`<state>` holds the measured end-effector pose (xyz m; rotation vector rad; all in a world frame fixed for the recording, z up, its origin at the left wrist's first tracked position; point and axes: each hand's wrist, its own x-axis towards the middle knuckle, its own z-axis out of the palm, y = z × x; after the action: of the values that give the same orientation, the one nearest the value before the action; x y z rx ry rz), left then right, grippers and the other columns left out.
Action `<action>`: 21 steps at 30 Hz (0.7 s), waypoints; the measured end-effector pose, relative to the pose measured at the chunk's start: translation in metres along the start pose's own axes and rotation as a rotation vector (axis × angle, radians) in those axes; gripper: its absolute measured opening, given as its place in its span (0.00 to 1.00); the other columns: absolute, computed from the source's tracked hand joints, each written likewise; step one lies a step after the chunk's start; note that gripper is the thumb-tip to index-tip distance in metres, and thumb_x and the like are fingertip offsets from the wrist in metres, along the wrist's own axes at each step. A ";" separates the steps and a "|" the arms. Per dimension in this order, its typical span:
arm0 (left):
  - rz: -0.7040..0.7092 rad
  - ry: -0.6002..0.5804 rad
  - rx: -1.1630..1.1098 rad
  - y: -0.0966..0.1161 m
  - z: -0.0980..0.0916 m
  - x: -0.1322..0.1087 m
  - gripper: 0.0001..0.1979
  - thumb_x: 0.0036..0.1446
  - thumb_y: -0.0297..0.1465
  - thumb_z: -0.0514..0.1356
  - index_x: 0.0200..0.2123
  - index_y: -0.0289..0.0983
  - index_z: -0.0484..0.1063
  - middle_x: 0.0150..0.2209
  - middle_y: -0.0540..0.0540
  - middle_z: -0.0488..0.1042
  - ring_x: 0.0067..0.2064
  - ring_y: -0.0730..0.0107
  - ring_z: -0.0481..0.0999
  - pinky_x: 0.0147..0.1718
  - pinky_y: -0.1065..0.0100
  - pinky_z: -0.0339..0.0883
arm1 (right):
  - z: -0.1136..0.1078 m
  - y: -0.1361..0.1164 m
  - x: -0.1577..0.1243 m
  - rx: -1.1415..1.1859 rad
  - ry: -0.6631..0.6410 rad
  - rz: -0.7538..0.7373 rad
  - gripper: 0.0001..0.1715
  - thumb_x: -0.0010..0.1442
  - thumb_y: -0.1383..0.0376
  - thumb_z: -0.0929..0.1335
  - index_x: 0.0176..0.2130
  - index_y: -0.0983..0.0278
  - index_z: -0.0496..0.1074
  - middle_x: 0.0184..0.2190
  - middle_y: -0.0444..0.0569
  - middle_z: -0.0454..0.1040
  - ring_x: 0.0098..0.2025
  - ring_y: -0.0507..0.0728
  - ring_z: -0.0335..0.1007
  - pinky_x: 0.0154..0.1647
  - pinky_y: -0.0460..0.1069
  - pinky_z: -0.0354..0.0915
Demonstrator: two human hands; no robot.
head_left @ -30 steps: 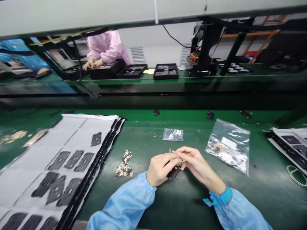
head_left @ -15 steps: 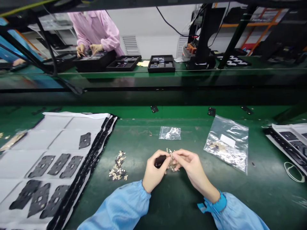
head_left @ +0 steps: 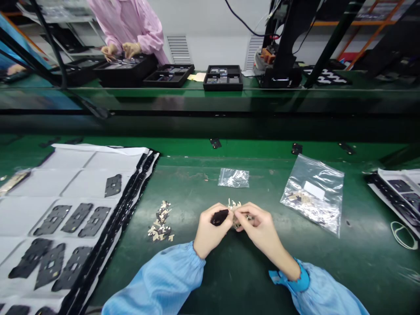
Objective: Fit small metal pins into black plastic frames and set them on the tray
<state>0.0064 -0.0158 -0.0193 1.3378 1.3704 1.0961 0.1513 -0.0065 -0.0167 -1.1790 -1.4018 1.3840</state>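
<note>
Across the aisle at upper left, a co-worker in a pink gown (head_left: 127, 26) works with gloved hands over a black tray (head_left: 126, 70). On the near green workbench (head_left: 193, 175), far left: a white backing sheet (head_left: 42, 188) with rows of black die-cut pads (head_left: 52, 220). Just right of it, a loose heap of small beige pieces (head_left: 160, 223). Centre: hands together above the bench. Left hand (head_left: 211, 228) pinches a small black piece (head_left: 219, 217) between thumb and fingers. Right hand (head_left: 259, 229) touches the left, fingertips among a cluster of beige bits (head_left: 236, 214); grip on them cannot be told. Above, a small clear bag (head_left: 233, 178). Further right, a larger clear bag (head_left: 311, 197) holding beige parts, then a second pad sheet (head_left: 397, 197) and a rubber band (head_left: 400, 235).
</note>
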 end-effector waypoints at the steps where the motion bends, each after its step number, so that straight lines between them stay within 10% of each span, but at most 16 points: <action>1: 0.006 0.004 0.011 0.000 0.000 0.000 0.07 0.52 0.28 0.58 0.24 0.33 0.70 0.25 0.50 0.67 0.23 0.77 0.67 0.19 0.76 0.63 | -0.001 0.000 0.000 0.002 -0.015 0.008 0.09 0.58 0.62 0.67 0.31 0.64 0.74 0.32 0.48 0.68 0.29 0.53 0.72 0.27 0.48 0.76; 21: -0.056 -0.063 -0.042 -0.003 0.000 0.001 0.06 0.51 0.27 0.59 0.24 0.33 0.73 0.26 0.48 0.68 0.25 0.76 0.68 0.20 0.76 0.63 | -0.008 -0.004 0.003 -0.120 -0.086 -0.064 0.08 0.58 0.65 0.66 0.33 0.65 0.75 0.31 0.49 0.71 0.28 0.53 0.71 0.26 0.46 0.74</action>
<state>0.0059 -0.0150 -0.0218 1.2849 1.3240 1.0315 0.1578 -0.0015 -0.0127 -1.1520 -1.5879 1.3352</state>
